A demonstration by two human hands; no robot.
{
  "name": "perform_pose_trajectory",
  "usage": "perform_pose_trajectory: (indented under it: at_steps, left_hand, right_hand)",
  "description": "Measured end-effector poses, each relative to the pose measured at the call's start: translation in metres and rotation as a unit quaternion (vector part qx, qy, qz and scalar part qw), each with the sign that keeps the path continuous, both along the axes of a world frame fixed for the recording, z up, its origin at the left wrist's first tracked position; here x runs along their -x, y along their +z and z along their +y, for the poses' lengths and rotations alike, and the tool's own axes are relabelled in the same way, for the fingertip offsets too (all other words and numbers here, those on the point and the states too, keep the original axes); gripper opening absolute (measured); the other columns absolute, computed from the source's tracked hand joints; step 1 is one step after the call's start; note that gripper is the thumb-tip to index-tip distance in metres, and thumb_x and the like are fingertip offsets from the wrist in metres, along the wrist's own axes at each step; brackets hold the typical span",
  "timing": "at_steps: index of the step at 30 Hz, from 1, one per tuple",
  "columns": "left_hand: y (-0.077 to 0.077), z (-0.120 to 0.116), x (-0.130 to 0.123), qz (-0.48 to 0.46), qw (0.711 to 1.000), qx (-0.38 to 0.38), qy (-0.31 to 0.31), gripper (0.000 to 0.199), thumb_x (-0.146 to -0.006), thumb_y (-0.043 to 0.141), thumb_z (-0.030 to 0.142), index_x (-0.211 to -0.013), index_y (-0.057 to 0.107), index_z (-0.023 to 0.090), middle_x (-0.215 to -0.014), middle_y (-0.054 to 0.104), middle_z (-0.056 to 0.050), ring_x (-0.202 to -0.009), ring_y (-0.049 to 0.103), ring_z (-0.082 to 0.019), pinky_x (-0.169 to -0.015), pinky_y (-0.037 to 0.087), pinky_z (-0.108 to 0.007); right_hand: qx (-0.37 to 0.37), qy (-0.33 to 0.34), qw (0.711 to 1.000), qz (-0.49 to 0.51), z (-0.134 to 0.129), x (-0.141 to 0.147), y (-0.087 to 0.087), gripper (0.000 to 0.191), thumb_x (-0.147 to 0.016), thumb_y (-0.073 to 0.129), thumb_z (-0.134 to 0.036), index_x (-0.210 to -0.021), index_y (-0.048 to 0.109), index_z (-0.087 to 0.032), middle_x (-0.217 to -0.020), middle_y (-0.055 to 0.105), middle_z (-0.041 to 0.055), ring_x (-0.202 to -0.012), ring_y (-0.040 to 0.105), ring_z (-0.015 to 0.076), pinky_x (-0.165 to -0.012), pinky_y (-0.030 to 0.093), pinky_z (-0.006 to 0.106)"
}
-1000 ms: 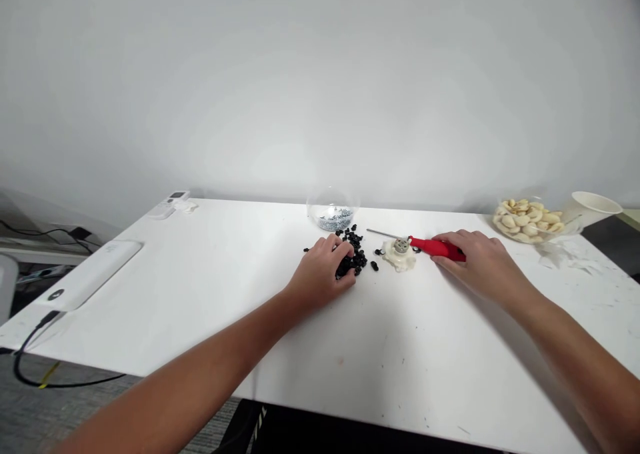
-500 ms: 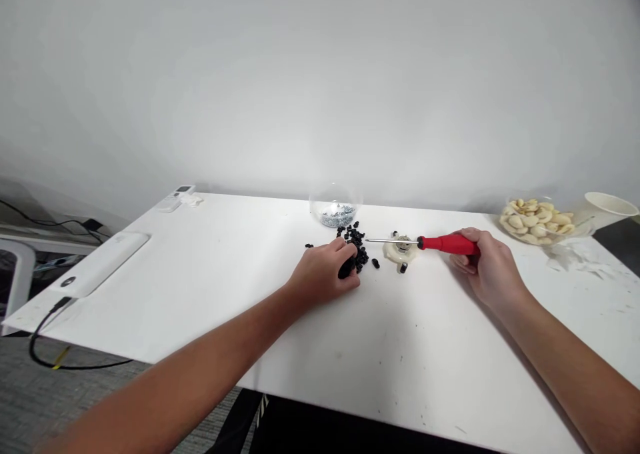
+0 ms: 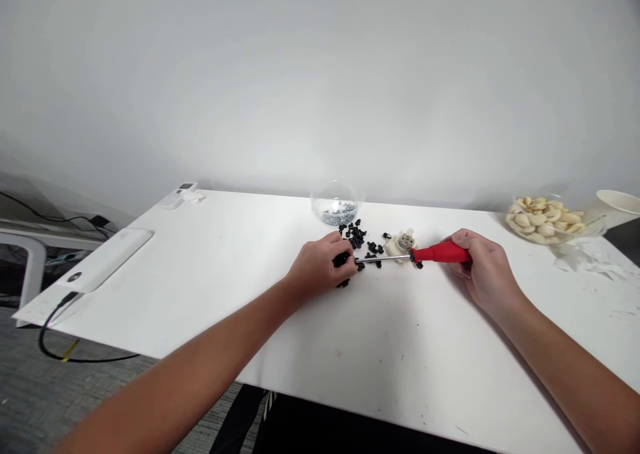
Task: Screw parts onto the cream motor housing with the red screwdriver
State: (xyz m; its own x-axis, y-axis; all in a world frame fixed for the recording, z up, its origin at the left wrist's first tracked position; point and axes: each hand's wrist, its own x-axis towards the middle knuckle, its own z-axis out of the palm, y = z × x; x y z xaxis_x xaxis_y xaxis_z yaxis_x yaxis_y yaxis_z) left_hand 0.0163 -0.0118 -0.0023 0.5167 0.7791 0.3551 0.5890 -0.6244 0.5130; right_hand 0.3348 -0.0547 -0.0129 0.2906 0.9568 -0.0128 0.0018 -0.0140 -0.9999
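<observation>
My right hand (image 3: 483, 264) is closed round the red handle of a screwdriver (image 3: 440, 253). Its metal shaft points left, with the tip at the fingers of my left hand (image 3: 323, 265). Those fingers are curled and pinched over a small black part (image 3: 341, 259); its exact shape is mostly hidden. More small black parts (image 3: 355, 235) lie scattered behind and around the left fingers. Just beyond the shaft sits a cream-coloured piece with a round metal motor-like body (image 3: 406, 241), partly covered by the screwdriver.
A clear bowl of small metal screws (image 3: 340, 213) stands near the wall. At the right are a clear bowl of cream-coloured pieces (image 3: 545, 221), a paper cup (image 3: 617, 204) and crumpled clear plastic (image 3: 587, 257). A white cabled device (image 3: 110, 261) and a remote control (image 3: 179, 196) lie left.
The screwdriver tip has moved left and down to the left fingers. The left fingers have closed further, and black parts are more spread out toward the cream-coloured piece.
</observation>
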Motion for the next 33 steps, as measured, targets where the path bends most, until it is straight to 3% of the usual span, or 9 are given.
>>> perform_pose_trajectory:
  at_steps: [4, 8, 10, 13, 17, 22, 27, 29, 33]
  left_hand:
    - [0.008, 0.008, 0.005, -0.165, 0.982, 0.082, 0.034, 0.015, -0.091, 0.059, 0.023, -0.081, 0.069, 0.020, -0.080, 0.066, -0.002, -0.075, 0.060, -0.016, -0.070, 0.049, -0.030]
    - [0.010, 0.018, 0.010, -0.336, 0.904, 0.257, 0.071, 0.021, -0.096, 0.054, 0.031, -0.082, 0.066, 0.020, -0.062, 0.044, 0.004, -0.052, 0.040, -0.011, -0.050, 0.032, -0.025]
    - [0.009, 0.023, 0.010, -0.384, 0.868, 0.306, 0.071, 0.022, -0.096, 0.052, 0.033, -0.082, 0.064, 0.019, -0.062, 0.041, 0.005, -0.048, 0.036, -0.009, -0.047, 0.028, -0.024]
    - [0.008, 0.028, 0.010, -0.395, 0.856, 0.326, 0.072, 0.024, -0.095, 0.051, 0.036, -0.083, 0.063, 0.019, -0.065, 0.043, 0.003, -0.047, 0.036, -0.008, -0.046, 0.028, -0.024]
    - [0.010, 0.027, 0.009, -0.371, 0.862, 0.342, 0.056, 0.025, -0.096, 0.056, 0.039, -0.085, 0.065, 0.019, -0.062, 0.043, 0.004, -0.047, 0.037, -0.009, -0.046, 0.028, -0.024]
    - [0.012, 0.019, 0.006, -0.270, 0.910, 0.312, 0.036, 0.025, -0.098, 0.059, 0.041, -0.089, 0.069, 0.020, -0.061, 0.046, 0.004, -0.052, 0.041, -0.011, -0.049, 0.032, -0.024]
    - [0.013, 0.012, 0.005, -0.133, 0.978, 0.160, -0.005, 0.019, -0.096, 0.061, 0.031, -0.088, 0.073, 0.019, -0.078, 0.067, -0.001, -0.072, 0.059, -0.015, -0.067, 0.047, -0.027]
    - [0.013, 0.010, 0.004, -0.093, 0.990, 0.099, -0.041, 0.013, -0.092, 0.063, 0.025, -0.087, 0.073, 0.020, -0.086, 0.071, -0.002, -0.079, 0.063, -0.016, -0.074, 0.049, -0.028]
    - [0.011, 0.006, 0.003, -0.017, 0.996, 0.038, -0.079, 0.009, -0.089, 0.064, 0.023, -0.084, 0.071, 0.021, -0.081, 0.069, -0.002, -0.074, 0.061, -0.015, -0.069, 0.046, -0.027]
  right_hand:
    - [0.023, 0.032, 0.999, -0.007, -0.004, 0.005, 0.002, 0.021, -0.088, 0.068, -0.036, -0.073, 0.061, -0.024, -0.062, 0.054, 0.0002, -0.049, 0.037, 0.0138, -0.048, 0.024, 0.032]
    - [0.046, 0.127, 0.991, -0.017, -0.015, 0.025, 0.013, 0.033, -0.098, 0.068, -0.052, -0.094, 0.075, -0.020, -0.059, 0.060, 0.0007, -0.051, 0.047, 0.0153, -0.053, 0.034, 0.032]
    - [0.059, 0.174, 0.983, -0.010, -0.021, 0.035, 0.018, 0.042, -0.099, 0.067, -0.060, -0.101, 0.078, -0.019, -0.065, 0.065, 0.0030, -0.054, 0.051, 0.0157, -0.054, 0.036, 0.032]
    - [0.081, 0.208, 0.975, 0.009, -0.025, 0.045, 0.022, 0.049, -0.097, 0.068, -0.064, -0.112, 0.080, -0.019, -0.074, 0.070, 0.0057, -0.058, 0.055, 0.0168, -0.056, 0.041, 0.033]
    - [0.098, 0.224, 0.970, 0.012, -0.025, 0.048, 0.019, 0.053, -0.097, 0.069, -0.065, -0.123, 0.080, -0.021, -0.082, 0.075, 0.0076, -0.062, 0.059, 0.0178, -0.059, 0.046, 0.034]
    - [0.108, 0.220, 0.969, 0.015, -0.024, 0.050, 0.015, 0.054, -0.095, 0.071, -0.066, -0.123, 0.082, -0.020, -0.084, 0.078, 0.0095, -0.062, 0.063, 0.0180, -0.058, 0.048, 0.033]
    - [0.106, 0.202, 0.973, 0.018, -0.024, 0.051, 0.014, 0.056, -0.094, 0.073, -0.066, -0.123, 0.082, -0.019, -0.085, 0.079, 0.0104, -0.063, 0.066, 0.0180, -0.056, 0.049, 0.032]
    - [0.107, 0.201, 0.974, 0.021, -0.024, 0.051, 0.014, 0.055, -0.093, 0.074, -0.066, -0.121, 0.082, -0.019, -0.085, 0.079, 0.0107, -0.064, 0.066, 0.0184, -0.058, 0.050, 0.032]
    - [0.102, 0.197, 0.974, 0.038, -0.022, 0.050, 0.011, 0.056, -0.093, 0.074, -0.065, -0.120, 0.083, -0.017, -0.080, 0.078, 0.0099, -0.062, 0.065, 0.0187, -0.057, 0.049, 0.033]
